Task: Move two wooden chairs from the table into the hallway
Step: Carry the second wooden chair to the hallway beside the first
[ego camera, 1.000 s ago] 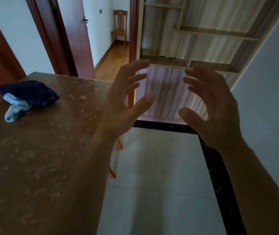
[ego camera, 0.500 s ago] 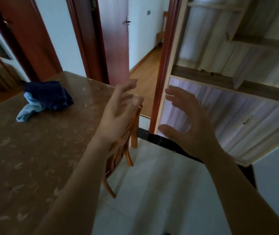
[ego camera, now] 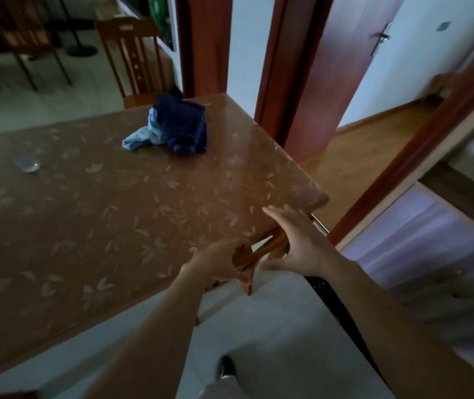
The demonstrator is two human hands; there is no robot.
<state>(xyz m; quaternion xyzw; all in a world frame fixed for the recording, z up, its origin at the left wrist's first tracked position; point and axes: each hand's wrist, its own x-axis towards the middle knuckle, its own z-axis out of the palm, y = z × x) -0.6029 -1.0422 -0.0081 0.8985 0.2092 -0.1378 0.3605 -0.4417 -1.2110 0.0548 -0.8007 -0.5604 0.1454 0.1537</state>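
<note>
Head view: left hand (ego camera: 218,264) clamped on the tucked chair (ego camera: 261,251), right hand (ego camera: 296,246) spread; grasp both sides, then pull clear of the desk (ego camera: 114,211).

Count, dining corner
Chairs: three — near (ego camera: 261,251), far side (ego camera: 133,60), background (ego camera: 25,44). Hands: two. Cloths: two. Surface: one.

I see dim room, pale floor tiles (ego camera: 273,335). Red-brown door (ego camera: 342,67) open, wood floor (ego camera: 353,151) behind it. White wall (ego camera: 247,41). Blue cloths (ego camera: 178,125) on brown leaf-pattern tabletop (ego camera: 100,220).
</note>
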